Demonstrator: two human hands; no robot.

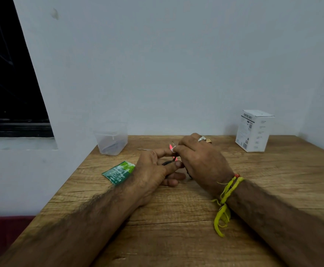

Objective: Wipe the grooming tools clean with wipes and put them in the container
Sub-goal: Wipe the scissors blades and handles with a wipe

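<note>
At your far left, the clear plastic container with a snap-on rim stands against the wall at the back corner of the wooden table; something dark and slim lies inside it, which suggests at least one tool is already put away, though you cannot make out what it is. Nearer you lies a torn green wipe sachet, flat on the wood just beside your left wrist. Your left hand curls its thumb and forefinger round a small tool with a dark handle and a pink tip, steadying it just above the table. A thin metal tool lies on the table behind that hand, apparently waiting its turn. Your right hand pinches a scrap of white wipe against the pink tip, so the wiping looks to be in progress. At the far right stands a white printed cardboard box, apart from the work.
</note>
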